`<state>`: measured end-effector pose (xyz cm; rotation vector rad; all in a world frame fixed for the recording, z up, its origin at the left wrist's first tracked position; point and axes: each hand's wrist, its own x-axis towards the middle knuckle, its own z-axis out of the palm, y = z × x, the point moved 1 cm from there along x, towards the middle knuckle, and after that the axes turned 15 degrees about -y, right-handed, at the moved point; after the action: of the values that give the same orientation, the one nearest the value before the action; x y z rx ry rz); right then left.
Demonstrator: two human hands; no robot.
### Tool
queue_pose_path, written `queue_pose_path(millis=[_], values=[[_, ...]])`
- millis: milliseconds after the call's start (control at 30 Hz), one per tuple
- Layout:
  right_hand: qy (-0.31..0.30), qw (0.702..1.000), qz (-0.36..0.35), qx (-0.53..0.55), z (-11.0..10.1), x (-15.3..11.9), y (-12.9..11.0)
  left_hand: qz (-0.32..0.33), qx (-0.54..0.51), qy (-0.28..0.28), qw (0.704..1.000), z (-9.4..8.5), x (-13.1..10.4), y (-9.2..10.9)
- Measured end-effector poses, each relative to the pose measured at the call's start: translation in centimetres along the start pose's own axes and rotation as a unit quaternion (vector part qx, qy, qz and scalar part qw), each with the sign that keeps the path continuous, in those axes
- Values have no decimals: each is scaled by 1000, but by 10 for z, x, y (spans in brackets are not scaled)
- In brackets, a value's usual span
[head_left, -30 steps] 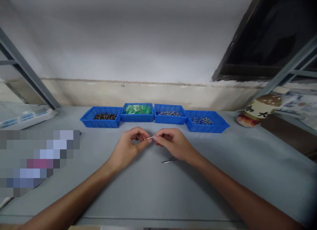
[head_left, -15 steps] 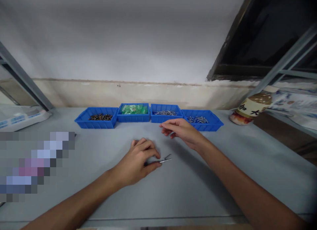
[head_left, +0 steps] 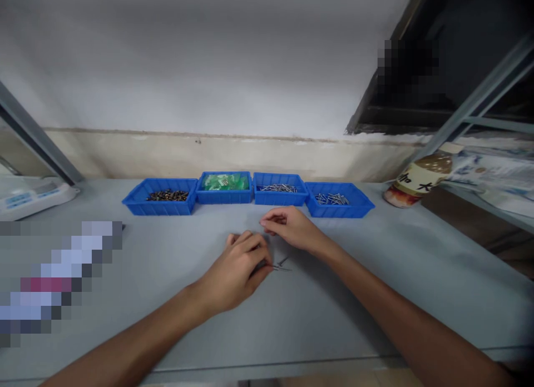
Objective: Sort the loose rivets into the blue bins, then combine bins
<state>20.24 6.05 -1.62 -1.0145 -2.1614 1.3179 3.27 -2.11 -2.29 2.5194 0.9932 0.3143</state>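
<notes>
I see the left hand pinching 1 thin metal piece at the grey table, its long axis near level, free end rightward; another piece slants up-right beside it. I judge this fine handling, calling for a steady fingertip pinch. The right hand is apart, fingers curled; I can't tell whether they grip anything.

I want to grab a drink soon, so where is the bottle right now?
In the head view, the bottle is at the far right of the table, just beyond the rightmost blue bin.
</notes>
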Motion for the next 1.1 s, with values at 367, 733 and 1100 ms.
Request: queue_pose_path(millis=[367,733,1100], values=[[-80,992,-16,-100,6,-16,-16,-52,-63,190,978,-21,-6,-27],[-47,998,-30,-21,22,-18,-26,-79,-385,186,901,-23,-3,-29],[-30,997,-17,75,31,-17,-28,-97,-508,170,839,-26,-2,-24]])
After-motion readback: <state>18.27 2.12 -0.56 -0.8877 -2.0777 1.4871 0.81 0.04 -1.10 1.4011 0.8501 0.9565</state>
